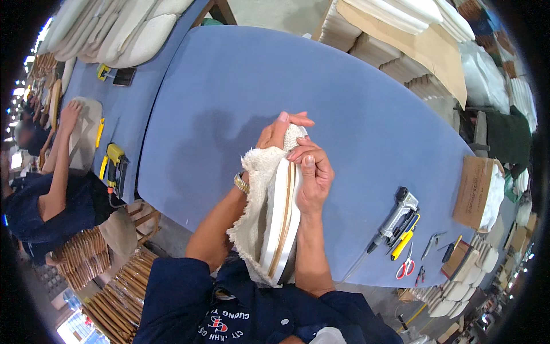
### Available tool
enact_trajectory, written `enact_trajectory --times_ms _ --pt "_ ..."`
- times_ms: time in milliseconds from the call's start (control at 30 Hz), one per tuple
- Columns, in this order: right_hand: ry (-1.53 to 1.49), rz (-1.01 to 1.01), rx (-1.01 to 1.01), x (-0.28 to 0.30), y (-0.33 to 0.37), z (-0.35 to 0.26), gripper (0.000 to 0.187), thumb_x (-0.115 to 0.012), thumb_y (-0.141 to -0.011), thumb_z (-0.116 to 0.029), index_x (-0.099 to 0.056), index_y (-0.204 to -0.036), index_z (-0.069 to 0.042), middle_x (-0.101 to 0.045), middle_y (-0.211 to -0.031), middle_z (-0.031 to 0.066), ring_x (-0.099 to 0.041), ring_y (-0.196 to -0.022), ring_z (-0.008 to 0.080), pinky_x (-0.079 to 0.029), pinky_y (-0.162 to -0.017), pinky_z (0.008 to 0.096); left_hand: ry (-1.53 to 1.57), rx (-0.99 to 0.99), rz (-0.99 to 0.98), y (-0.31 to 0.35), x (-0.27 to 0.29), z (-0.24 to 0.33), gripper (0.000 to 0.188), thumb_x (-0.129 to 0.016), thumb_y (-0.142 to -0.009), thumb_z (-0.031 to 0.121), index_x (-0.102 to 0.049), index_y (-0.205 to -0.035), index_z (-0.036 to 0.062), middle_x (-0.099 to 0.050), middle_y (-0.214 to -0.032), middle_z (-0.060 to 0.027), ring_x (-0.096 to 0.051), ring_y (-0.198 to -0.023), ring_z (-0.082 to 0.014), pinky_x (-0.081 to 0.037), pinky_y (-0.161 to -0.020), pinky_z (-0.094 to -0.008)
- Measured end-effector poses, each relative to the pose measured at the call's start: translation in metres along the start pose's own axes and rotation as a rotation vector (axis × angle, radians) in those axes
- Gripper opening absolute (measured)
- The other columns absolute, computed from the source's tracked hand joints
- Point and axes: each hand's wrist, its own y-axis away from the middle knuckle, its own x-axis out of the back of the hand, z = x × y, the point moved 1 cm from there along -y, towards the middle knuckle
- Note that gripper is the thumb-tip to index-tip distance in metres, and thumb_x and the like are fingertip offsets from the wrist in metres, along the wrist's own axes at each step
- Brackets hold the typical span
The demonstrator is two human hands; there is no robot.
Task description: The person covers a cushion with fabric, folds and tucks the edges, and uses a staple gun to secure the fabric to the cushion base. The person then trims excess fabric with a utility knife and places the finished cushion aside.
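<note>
Upright on its edge against my body is a seat pad (281, 221): white foam with a thin wooden board along its side. Beige woven fabric (255, 200) with a frayed edge wraps loosely round its left side and far end. My left hand (274, 136), with a watch at its wrist, is closed over the fabric at the far end. My right hand (314, 175) pinches the pad's right edge near that end, thumb up. Some fingertips are hidden behind the pad and fabric.
A staple gun (398, 212), yellow cutter (405, 238), red-handled scissors (407, 266) and pliers (421, 275) lie on the blue table (355, 114) at right. A cardboard box (475, 192) stands beyond. At left, a co-worker (51, 189) handles another pad near a yellow staple gun (114, 166).
</note>
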Motion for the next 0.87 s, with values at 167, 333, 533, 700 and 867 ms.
enact_trajectory --times_ms 167,333,533,700,867 --pt "-0.025 0.063 -0.029 0.010 0.004 -0.005 0.027 -0.058 -0.105 -0.026 -0.064 -0.088 -0.005 -0.070 -0.091 0.0061 -0.062 -0.105 0.0207 -0.035 -0.116 0.0479 0.006 -0.117 -0.085 0.011 -0.005 -0.012 0.041 -0.049 -0.108 0.037 -0.064 -0.125 0.0026 -0.065 -0.127 -0.0142 -0.061 -0.114 -0.0203 -0.049 -0.096 -0.0332" --pt "0.007 0.092 -0.069 0.041 -0.001 -0.013 0.022 -0.059 -0.104 -0.021 -0.066 -0.093 -0.004 -0.072 -0.096 0.0096 -0.064 -0.112 0.0248 -0.038 -0.114 0.0477 -0.252 -0.281 -0.118 0.002 -0.025 -0.014 0.042 -0.053 -0.106 0.037 -0.061 -0.131 0.0038 -0.066 -0.124 -0.0140 -0.064 -0.103 -0.0204 -0.050 -0.095 -0.0351" --pt "0.772 0.347 -0.294 0.232 0.051 -0.038 0.030 -0.067 -0.097 -0.011 -0.061 -0.124 0.000 -0.063 -0.130 0.0167 -0.062 -0.118 0.0281 -0.048 -0.104 0.0409 -0.263 -0.308 -0.182 0.003 -0.032 -0.016 0.043 -0.058 -0.102 0.032 -0.058 -0.134 0.0046 -0.061 -0.129 -0.0147 -0.059 -0.115 -0.0242 -0.045 -0.102 -0.0365" --pt "1.560 0.308 -0.476 0.347 0.108 -0.021 0.067 -0.079 -0.082 -0.011 -0.045 -0.139 0.003 -0.052 -0.138 0.0257 -0.053 -0.127 0.0405 -0.044 -0.107 0.0456 -0.282 -0.294 -0.231 0.008 -0.034 -0.014 0.048 -0.063 -0.098 0.027 -0.054 -0.140 0.0061 -0.055 -0.138 -0.0158 -0.052 -0.128 -0.0262 -0.039 -0.110 -0.0390" --pt "1.583 0.368 -0.581 0.356 0.094 -0.006 0.077 -0.081 -0.079 -0.012 -0.038 -0.141 0.002 -0.049 -0.139 0.0290 -0.046 -0.132 0.0460 -0.039 -0.111 0.0489 -0.274 -0.283 -0.233 0.006 -0.029 -0.015 0.051 -0.065 -0.098 0.029 -0.053 -0.142 0.0070 -0.053 -0.141 -0.0163 -0.046 -0.137 -0.0274 -0.034 -0.116 -0.0405"
